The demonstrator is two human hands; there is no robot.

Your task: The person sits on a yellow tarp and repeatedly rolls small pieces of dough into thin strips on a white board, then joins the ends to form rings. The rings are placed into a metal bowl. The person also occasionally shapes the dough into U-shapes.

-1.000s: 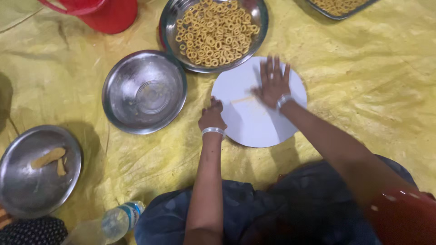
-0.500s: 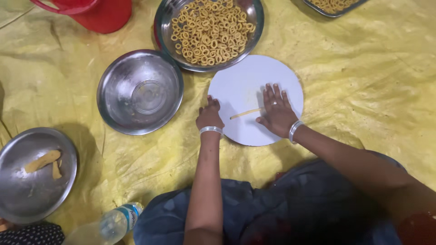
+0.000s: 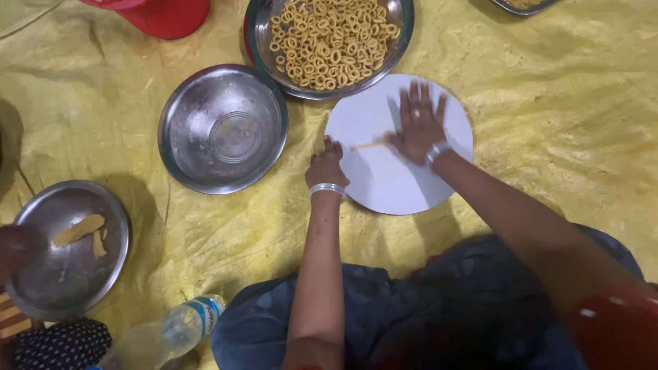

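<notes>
A round white board (image 3: 384,185) lies on a yellow sheet (image 3: 548,103) in front of me. My right hand (image 3: 417,123) presses flat on it, fingers spread, over a thin rope of yellow dough (image 3: 369,145). My left hand (image 3: 326,164) rests with curled fingers on the board's left edge, next to the rope's free end. Each wrist wears a silver bangle. Just beyond the board stands a steel plate (image 3: 401,38) heaped with small dough rings (image 3: 332,41).
An empty steel bowl (image 3: 223,128) sits left of the board. A steel plate (image 3: 38,274) with dough pieces (image 3: 79,229) lies at far left. A red container (image 3: 168,15) is at the top, a plastic bottle (image 3: 175,329) near my knee.
My right hand has slid forward across the board over the dough rope, after drawing back half a second ago. My left hand has stayed at the board's edge.
</notes>
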